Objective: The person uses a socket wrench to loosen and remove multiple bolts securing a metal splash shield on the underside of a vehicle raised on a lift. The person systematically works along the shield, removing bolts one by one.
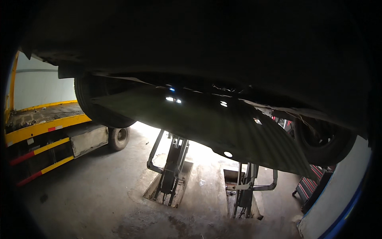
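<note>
Neither my left hand nor my right hand shows in the head view. Overhead spreads the dark underside of a raised vehicle, its details lost in shadow. A wide, dark green-grey underbody panel (pixel 199 123) with several bright holes slopes below it, its right corner lowest. What holds the panel up is hidden. One tyre (pixel 89 101) stands at the panel's left, and another tyre (pixel 342 145) is at its right.
Two lift columns, one left (pixel 171 171) and one right (pixel 246 191), rise from floor pits. A yellow-edged truck bed (pixel 51 125) stands at the left. A red-and-black tool cabinet (pixel 312 185) is by the white wall (pixel 342 191) at right.
</note>
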A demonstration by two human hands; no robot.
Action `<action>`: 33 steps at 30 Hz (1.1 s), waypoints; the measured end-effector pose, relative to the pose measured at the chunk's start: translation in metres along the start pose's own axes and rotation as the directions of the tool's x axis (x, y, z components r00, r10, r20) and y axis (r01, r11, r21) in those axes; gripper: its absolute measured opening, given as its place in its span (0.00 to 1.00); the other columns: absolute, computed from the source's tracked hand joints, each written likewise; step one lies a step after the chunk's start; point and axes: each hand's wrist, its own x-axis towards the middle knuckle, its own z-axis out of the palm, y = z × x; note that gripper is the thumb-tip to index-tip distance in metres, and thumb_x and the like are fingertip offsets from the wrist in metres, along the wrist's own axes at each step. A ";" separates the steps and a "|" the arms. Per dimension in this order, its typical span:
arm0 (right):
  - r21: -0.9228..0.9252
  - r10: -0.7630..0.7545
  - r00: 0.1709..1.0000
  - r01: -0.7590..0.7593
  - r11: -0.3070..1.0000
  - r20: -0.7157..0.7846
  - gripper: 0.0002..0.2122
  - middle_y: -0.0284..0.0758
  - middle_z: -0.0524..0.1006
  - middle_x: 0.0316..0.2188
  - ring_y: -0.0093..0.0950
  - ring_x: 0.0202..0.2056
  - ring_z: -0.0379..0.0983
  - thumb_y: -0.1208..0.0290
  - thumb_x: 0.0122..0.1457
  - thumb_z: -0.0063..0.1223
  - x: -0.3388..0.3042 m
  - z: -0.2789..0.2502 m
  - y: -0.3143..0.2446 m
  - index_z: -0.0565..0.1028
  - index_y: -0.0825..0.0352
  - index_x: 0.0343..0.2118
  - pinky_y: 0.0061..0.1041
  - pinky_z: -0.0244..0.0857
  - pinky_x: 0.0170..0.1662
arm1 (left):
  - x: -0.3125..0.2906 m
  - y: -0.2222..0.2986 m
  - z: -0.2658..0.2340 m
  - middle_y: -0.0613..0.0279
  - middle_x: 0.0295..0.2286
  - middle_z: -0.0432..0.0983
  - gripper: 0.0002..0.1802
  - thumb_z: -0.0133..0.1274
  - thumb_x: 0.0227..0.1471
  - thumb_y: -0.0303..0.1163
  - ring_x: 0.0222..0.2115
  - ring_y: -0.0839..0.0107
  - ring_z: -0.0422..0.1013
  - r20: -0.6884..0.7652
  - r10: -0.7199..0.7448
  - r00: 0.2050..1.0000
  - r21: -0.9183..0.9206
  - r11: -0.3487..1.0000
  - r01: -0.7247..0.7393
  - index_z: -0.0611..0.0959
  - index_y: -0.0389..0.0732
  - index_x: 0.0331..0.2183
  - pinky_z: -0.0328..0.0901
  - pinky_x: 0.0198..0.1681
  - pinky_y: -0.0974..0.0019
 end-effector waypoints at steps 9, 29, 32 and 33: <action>-0.085 -0.356 0.889 0.346 0.934 -0.289 0.10 0.41 0.83 0.33 0.28 0.34 0.79 0.75 0.58 0.59 -0.003 -0.041 0.036 0.80 0.68 0.43 0.29 0.72 0.40 | 0.044 -0.010 0.048 0.69 0.36 0.78 0.15 0.49 0.67 0.38 0.38 0.79 0.70 -0.305 0.274 0.912 0.216 0.953 -0.214 0.81 0.38 0.46 0.67 0.45 0.70; -0.624 -0.671 0.734 0.478 0.619 -0.104 0.12 0.42 0.82 0.36 0.41 0.38 0.80 0.65 0.61 0.52 0.020 -0.283 0.126 0.78 0.64 0.44 0.39 0.74 0.42 | 0.226 0.038 0.270 0.68 0.28 0.77 0.08 0.51 0.63 0.34 0.29 0.78 0.71 -0.775 0.322 0.543 0.254 0.946 -0.200 0.82 0.41 0.36 0.67 0.32 0.69; -0.587 -0.713 0.699 0.557 0.587 -0.050 0.14 0.41 0.82 0.36 0.39 0.39 0.79 0.64 0.61 0.52 0.035 -0.297 0.130 0.77 0.65 0.46 0.38 0.74 0.42 | 0.234 0.051 0.282 0.66 0.28 0.77 0.07 0.50 0.63 0.32 0.28 0.77 0.71 -0.789 0.263 0.555 0.151 0.959 -0.239 0.81 0.42 0.38 0.67 0.31 0.69; -0.569 -0.742 0.670 0.595 0.568 -0.041 0.14 0.41 0.82 0.36 0.39 0.39 0.79 0.64 0.61 0.52 0.040 -0.300 0.131 0.77 0.65 0.46 0.38 0.73 0.42 | 0.236 0.053 0.282 0.66 0.27 0.77 0.07 0.50 0.63 0.32 0.28 0.77 0.70 -0.795 0.259 0.548 0.140 0.958 -0.249 0.81 0.41 0.38 0.67 0.31 0.69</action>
